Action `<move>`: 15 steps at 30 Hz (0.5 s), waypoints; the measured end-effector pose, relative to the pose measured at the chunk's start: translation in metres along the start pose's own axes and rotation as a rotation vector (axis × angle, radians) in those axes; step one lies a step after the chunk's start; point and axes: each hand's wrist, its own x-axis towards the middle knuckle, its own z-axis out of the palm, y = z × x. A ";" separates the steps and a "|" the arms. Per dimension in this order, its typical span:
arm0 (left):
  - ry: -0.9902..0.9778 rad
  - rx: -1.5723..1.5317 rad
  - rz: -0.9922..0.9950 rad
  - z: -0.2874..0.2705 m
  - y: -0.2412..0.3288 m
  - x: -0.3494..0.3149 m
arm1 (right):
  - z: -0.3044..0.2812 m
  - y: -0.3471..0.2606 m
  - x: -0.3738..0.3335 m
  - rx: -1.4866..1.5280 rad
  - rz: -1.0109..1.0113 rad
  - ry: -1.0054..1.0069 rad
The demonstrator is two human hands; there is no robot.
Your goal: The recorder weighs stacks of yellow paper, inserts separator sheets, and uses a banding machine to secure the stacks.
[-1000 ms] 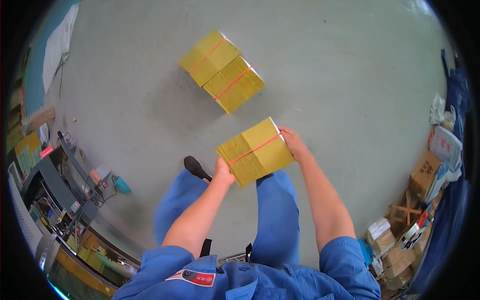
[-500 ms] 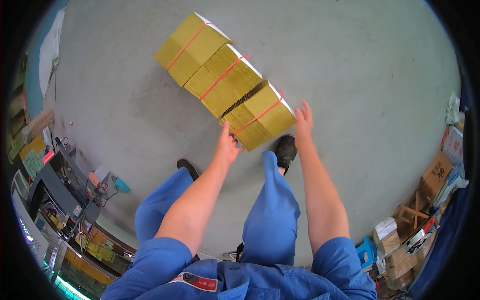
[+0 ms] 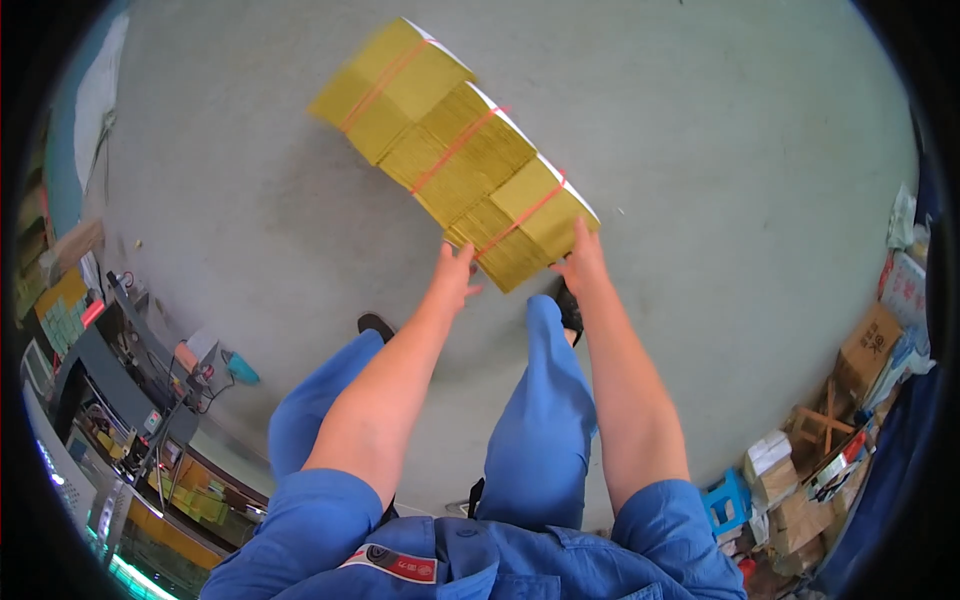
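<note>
Three yellow paper bundles [image 3: 455, 150] lie in a row on the grey concrete floor [image 3: 250, 230], each bound by a red band, running from upper left down to the right. At far left, a cluttered workbench [image 3: 120, 400] with tools and cables. Left hand [image 3: 455, 278] at the near left edge of the nearest bundle [image 3: 525, 225], fingers loosely spread, touching or just off it; cannot tell which. Right hand [image 3: 583, 262] pressed against that bundle's right near corner, fingers flat, not closed round it. Blue trouser legs and a black shoe [image 3: 568, 305] below. Cardboard boxes [image 3: 870, 345] stacked far right.
</note>
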 end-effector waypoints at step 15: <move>0.545 0.331 0.160 -0.449 -0.050 -0.357 | 0.045 0.051 -0.394 -0.420 -0.212 -0.236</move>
